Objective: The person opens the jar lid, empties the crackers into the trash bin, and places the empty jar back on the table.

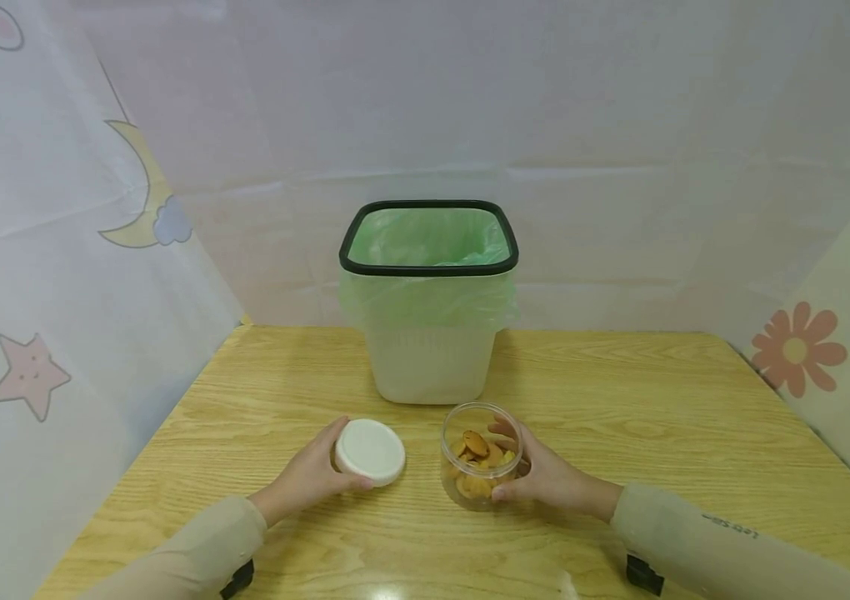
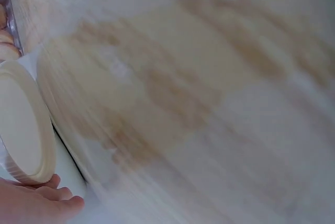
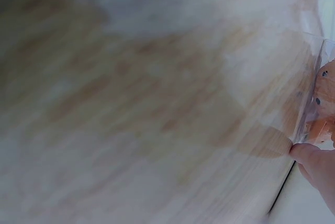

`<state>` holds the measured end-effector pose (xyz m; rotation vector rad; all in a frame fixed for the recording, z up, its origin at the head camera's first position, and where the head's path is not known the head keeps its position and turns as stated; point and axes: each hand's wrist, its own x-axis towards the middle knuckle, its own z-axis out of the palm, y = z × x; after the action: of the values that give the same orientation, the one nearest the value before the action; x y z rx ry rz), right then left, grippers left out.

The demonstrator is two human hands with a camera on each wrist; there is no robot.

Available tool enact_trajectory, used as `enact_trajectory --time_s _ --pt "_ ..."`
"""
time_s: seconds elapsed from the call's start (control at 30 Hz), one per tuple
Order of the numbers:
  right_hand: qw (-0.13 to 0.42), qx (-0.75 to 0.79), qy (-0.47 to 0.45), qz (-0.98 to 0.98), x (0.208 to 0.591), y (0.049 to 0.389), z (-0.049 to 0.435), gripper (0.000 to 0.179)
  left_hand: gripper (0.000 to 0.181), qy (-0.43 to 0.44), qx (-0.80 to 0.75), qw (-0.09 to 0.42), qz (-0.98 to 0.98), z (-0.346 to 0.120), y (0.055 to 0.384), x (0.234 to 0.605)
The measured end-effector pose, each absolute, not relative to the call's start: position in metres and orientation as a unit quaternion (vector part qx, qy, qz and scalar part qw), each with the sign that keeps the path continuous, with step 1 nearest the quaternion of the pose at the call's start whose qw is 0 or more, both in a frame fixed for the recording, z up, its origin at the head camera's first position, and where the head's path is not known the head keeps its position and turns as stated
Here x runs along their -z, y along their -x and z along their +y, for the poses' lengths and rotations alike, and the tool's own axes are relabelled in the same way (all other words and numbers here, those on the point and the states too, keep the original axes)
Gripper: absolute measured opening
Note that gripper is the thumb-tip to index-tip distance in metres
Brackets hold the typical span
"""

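While the left hand [image 1: 312,477] grips the lid [image 1: 370,452] by its edge, I see in the head view that the right hand [image 1: 548,481] grips the jar [image 1: 451,479], thumb in front and fingers behind the clear wall. The jar is uncovered, with cookies [image 1: 476,445] inside, and it looks to stand upright on the tabletop [image 1: 245,408]. The lid is apart from it, to the left, flat face upward; whether it touches the tabletop, I cannot tell. The bin [image 1: 432,362], with a green bag [image 1: 428,302] over its rim, stands just behind both.

In the left wrist view, the lid enters only partly, and fingertips are at its rim. For good control, I would hold the lid level by this edge, with the palm free of its underside.

In the right wrist view, one digit presses at the jar's wall, near the cookies. I judge a steady, moderate squeeze sufficient: the wall looks smooth and may slip, and a tilt could spill the cookies.
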<state>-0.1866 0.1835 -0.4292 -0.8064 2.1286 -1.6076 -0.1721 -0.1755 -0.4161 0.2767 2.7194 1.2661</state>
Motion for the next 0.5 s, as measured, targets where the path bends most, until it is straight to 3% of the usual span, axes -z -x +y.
enact_trajectory --time_s 0.5 --pt "0.177 0.568 0.281 0.753 0.4297 0.1862 0.1834 0.106 0.112 -0.080 -0.405 0.067 0.908 -0.1785 0.1687 0.4174"
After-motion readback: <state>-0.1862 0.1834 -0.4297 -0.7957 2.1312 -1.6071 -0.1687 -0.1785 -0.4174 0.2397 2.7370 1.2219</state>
